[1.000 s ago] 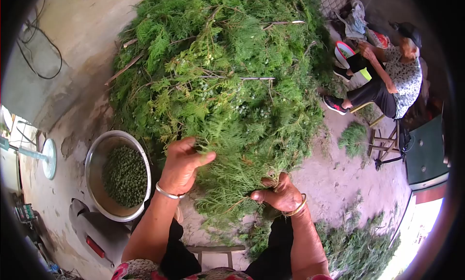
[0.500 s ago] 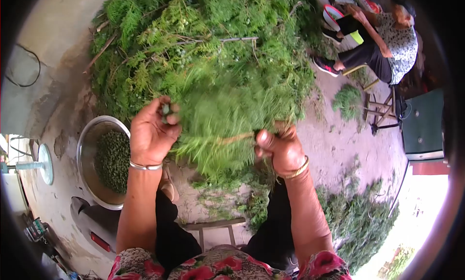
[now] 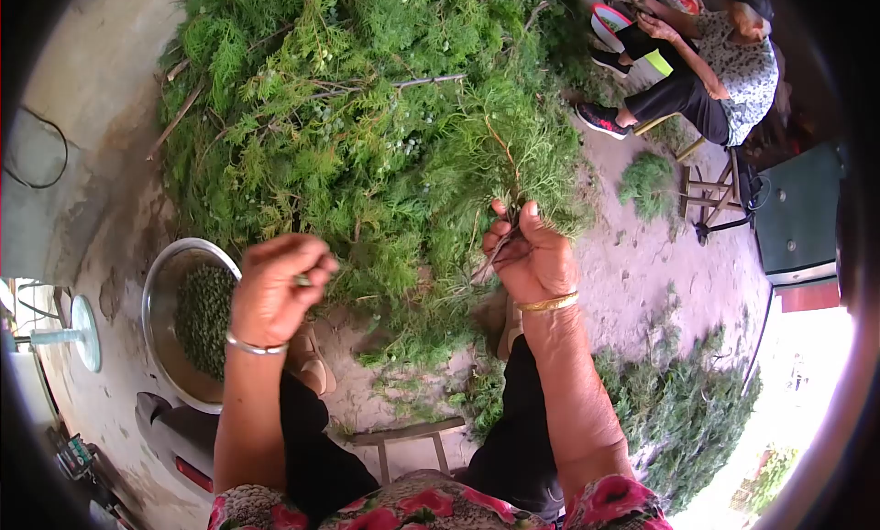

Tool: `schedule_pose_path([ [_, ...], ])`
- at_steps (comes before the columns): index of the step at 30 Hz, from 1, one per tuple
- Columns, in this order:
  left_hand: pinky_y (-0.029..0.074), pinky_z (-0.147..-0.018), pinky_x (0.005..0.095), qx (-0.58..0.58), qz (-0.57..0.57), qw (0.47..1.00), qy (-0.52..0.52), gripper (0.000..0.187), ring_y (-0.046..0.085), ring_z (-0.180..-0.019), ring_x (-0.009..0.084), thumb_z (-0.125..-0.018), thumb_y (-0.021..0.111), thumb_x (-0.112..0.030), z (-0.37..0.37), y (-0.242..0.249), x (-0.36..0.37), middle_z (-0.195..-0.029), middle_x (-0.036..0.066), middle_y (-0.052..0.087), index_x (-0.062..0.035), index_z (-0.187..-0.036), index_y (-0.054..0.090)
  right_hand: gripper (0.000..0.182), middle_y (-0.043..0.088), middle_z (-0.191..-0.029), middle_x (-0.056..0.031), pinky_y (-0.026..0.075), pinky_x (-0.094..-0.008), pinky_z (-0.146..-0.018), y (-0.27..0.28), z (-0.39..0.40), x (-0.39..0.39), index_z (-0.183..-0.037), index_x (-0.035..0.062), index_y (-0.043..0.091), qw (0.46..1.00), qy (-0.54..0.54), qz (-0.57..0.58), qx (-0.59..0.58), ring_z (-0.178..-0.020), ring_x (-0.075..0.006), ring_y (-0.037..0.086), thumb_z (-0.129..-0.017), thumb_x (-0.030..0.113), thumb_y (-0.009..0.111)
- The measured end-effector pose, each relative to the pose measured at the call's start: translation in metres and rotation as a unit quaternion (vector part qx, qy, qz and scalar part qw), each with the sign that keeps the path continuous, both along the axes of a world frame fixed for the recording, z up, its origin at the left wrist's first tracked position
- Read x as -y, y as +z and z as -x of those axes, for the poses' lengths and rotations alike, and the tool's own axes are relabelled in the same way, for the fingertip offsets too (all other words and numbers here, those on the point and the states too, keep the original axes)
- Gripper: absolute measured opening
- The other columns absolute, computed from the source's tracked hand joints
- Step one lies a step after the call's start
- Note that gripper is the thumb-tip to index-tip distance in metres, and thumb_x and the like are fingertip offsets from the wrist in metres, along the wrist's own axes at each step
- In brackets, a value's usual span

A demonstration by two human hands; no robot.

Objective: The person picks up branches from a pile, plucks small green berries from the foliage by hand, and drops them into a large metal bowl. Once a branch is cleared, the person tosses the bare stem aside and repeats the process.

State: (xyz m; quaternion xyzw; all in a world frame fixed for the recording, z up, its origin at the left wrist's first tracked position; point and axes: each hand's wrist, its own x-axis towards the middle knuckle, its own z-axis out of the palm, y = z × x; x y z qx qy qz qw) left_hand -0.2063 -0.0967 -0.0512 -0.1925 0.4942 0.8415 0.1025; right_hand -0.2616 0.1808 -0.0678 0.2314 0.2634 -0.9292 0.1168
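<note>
My right hand (image 3: 533,258) is closed around the brown stem of a leafy conifer sprig (image 3: 510,159). The sprig's green fronds fan upward over the edge of a large heap of cut conifer branches (image 3: 339,154). My left hand (image 3: 282,287) has its fingers curled, with a bit of green showing between them, apparently small green cones; most of what it holds is hidden. Just left of that wrist stands a metal basin (image 3: 158,292) holding many small green cones (image 3: 203,319). Pale bluish cones dot the heap.
Another person (image 3: 738,72) sits at upper right, hands near a red-rimmed bowl (image 3: 605,19). A wooden stool frame (image 3: 710,196) and a green cabinet (image 3: 802,214) are at right. More cut greenery (image 3: 683,411) lies at lower right. A small wooden seat (image 3: 408,434) is between my legs.
The sprig, blurred and stretched leftward between my hands before, now points upward from my right hand. My left hand has moved down and turned, fingers curled in closer toward the basin side.
</note>
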Motion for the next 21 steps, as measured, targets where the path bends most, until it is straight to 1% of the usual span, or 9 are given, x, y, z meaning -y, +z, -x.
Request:
schedule_pose_path([
  [5,0.048,-0.056,0.0263,0.004,0.177,0.95,0.259,0.019,0.057,-0.067,0.0179,-0.077,0.064,-0.007,-0.043,-0.028,0.132,-0.084,0.014,0.063,0.0035,-0.092,0.06,0.013,0.06,-0.092,-0.015,0.046,-0.0372,-0.068,0.006,-0.004,-0.001,-0.093,0.0016,0.054,0.996,0.016,0.052,-0.067,-0.072,-0.0204,0.052,-0.088,0.014,0.054],
  [7,0.046,-0.063,0.0316,0.035,0.577,0.77,0.27,0.028,0.057,-0.07,0.0203,-0.077,0.065,-0.013,-0.06,-0.048,0.163,-0.083,0.013,0.062,0.0067,-0.096,0.058,0.013,0.06,-0.092,-0.0149,0.046,-0.0361,-0.068,0.011,-0.007,-0.003,-0.094,0.0013,0.054,0.994,0.021,0.047,-0.092,-0.073,-0.0202,0.053,-0.088,0.013,0.054],
  [8,0.046,-0.063,0.0316,0.025,0.577,0.77,0.272,0.028,0.057,-0.07,0.0203,-0.077,0.065,-0.013,-0.067,-0.058,0.159,-0.083,0.013,0.062,0.0067,-0.096,0.058,0.014,0.061,-0.093,-0.0149,0.047,-0.0348,-0.069,0.01,-0.008,-0.003,-0.096,0.0012,0.054,0.994,0.03,0.027,-0.101,-0.074,-0.0201,0.054,-0.088,0.012,0.055],
  [10,0.044,-0.068,0.0335,-0.002,0.868,0.44,0.229,0.028,0.055,-0.071,0.0212,-0.079,0.063,-0.013,-0.07,-0.062,0.146,-0.082,0.012,0.062,0.0086,-0.096,0.058,0.015,0.062,-0.097,-0.015,0.048,-0.0309,-0.071,0.006,-0.009,-0.005,-0.099,0.0013,0.055,0.991,0.047,-0.001,-0.127,-0.08,-0.0203,0.057,-0.087,0.011,0.056],
  [12,0.043,-0.081,0.033,-0.015,0.675,0.725,0.137,0.025,0.056,-0.079,0.0175,-0.081,0.062,-0.016,-0.064,-0.043,0.098,-0.088,0.013,0.061,0.0044,-0.094,0.059,0.015,0.062,-0.098,-0.0151,0.048,-0.0307,-0.072,0.014,-0.014,-0.002,-0.1,0.0013,0.055,0.987,0.036,-0.032,-0.153,-0.082,-0.0204,0.058,-0.087,0.01,0.056],
  [13,0.043,-0.076,0.0307,0.032,0.555,0.829,0.063,0.018,0.051,-0.072,0.0118,-0.083,0.059,-0.017,-0.062,-0.035,0.068,-0.08,0.007,0.058,0.0009,-0.087,0.059,0.016,0.063,-0.099,-0.0152,0.048,-0.0304,-0.073,0.018,-0.016,0.0,-0.1,0.0013,0.056,0.983,0.031,-0.065,-0.167,-0.084,-0.0205,0.059,-0.087,0.009,0.056],
  [14,0.043,-0.067,0.0263,-0.086,0.515,0.851,0.045,0.015,0.046,-0.066,0.0082,-0.084,0.057,-0.016,-0.059,-0.052,0.042,-0.075,0.001,0.054,-0.0016,-0.082,0.057,0.014,0.064,-0.099,-0.0133,0.047,-0.0298,-0.074,0.02,-0.018,0.002,-0.099,0.0021,0.058,0.979,0.029,-0.079,-0.184,-0.087,-0.0194,0.06,-0.087,0.008,0.056],
  [17,0.051,-0.072,0.0303,-0.093,0.343,0.933,-0.064,0.038,0.059,-0.087,0.0173,-0.088,0.055,-0.024,-0.049,-0.019,-0.07,-0.1,0.011,0.06,0.0015,-0.116,0.052,0.014,0.065,-0.098,-0.0113,0.047,-0.0297,-0.074,0.019,-0.02,0.005,-0.098,0.0025,0.059,0.963,0.032,-0.124,-0.236,-0.085,-0.0171,0.06,-0.086,0.007,0.057],
  [21,0.048,-0.056,0.0247,-0.155,0.188,0.965,-0.095,0.024,0.053,-0.063,0.0091,-0.083,0.06,-0.012,-0.034,0.005,-0.143,-0.072,0.003,0.055,0.0031,-0.101,0.056,0.019,0.065,-0.097,-0.009,0.046,-0.0291,-0.073,0.024,-0.024,0.009,-0.103,0.0032,0.059,0.961,0.032,-0.145,-0.234,-0.086,-0.0149,0.058,-0.084,0.008,0.06],
])
